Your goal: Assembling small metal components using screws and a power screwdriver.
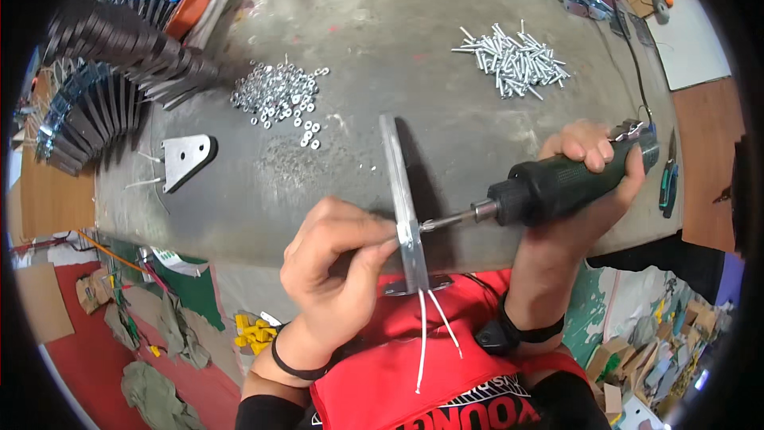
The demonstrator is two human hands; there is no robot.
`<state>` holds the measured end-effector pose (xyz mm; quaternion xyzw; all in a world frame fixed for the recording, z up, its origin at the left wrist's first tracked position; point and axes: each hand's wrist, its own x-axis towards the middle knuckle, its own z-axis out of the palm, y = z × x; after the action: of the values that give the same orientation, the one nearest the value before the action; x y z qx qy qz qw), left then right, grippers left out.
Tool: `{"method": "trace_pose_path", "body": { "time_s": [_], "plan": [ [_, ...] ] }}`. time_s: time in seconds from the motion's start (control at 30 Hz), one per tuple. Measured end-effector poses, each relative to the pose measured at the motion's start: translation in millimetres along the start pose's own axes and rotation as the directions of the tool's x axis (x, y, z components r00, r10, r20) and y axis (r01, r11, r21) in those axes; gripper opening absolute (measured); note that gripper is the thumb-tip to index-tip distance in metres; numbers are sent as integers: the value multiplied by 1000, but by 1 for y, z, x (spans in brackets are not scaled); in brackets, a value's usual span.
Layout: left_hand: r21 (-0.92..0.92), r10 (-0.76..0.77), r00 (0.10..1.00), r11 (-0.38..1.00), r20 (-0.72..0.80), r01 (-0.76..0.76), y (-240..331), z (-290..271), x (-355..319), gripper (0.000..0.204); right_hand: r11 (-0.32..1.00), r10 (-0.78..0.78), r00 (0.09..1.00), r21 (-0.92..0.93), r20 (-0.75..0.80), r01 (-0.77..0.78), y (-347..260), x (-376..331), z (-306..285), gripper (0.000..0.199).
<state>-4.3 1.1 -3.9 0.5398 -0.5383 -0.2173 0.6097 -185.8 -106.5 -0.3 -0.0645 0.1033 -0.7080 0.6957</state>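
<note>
My right hand (587, 145) is wrapped round a black electric screwdriver (557, 185), its long bit pointing left. The bit's tip meets a small screw (427, 225) at the right side of a flat grey metal part (399, 179), seen nearly edge-on. At the part's left side, the thumb and fingertips of my left hand (333, 259) are closed against it. Whether a nut sits under those fingertips is hidden. Two white wires (422, 342) hang from the part's near end, over my red apron (382, 366).
Loose nuts (278, 91) lie in a heap at left, silver screws (517, 64) at right. A triangular metal part (185, 161) with wires rests on the grey table (374, 40). Stacked dark plates (119, 48) stand far left. Green-handled pliers (668, 183) lie by the right edge.
</note>
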Motion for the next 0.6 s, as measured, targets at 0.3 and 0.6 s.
{"method": "trace_pose_path", "body": {
  "time_s": [0.3,0.6],
  "plan": [
    [-13,-47,999,999,-1,47,2,-5,-5,15,1000,-10,998,5,-67,10,4,-5,0,31],
    [425,123,863,830,491,-361,27,-19,33,43,685,-6,995,-725,-104,-71,-78,14,28,37]
  ]
}}
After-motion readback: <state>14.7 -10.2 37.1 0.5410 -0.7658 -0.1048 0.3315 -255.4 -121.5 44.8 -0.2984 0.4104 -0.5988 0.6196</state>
